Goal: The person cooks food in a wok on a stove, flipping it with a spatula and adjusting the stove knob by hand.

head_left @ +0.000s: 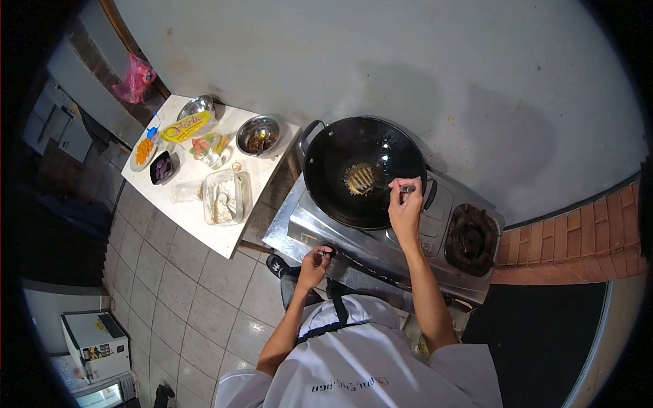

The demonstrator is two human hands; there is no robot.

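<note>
A large black wok (340, 146) with two loop handles sits on the left burner of a steel gas stove (309, 221). My right hand (406, 197) is closed around the handle of a slotted turner (364, 178) and hangs over the wok's right rim. The ridged turner head lies low in the wok, with bubbling oil around it. What lies under the head is hidden. At the stove's front edge, my left hand (313, 266) has its fingers closed on a dark control knob (328, 251).
A white table (183, 214) at the left bears a steel bowl (258, 135), a plastic tub of white powder (223, 197), a yellow packet (185, 127), a dark bowl (161, 168) and a plate of orange pieces (143, 155). A second burner (469, 239) stands right, beside a brick ledge (564, 238).
</note>
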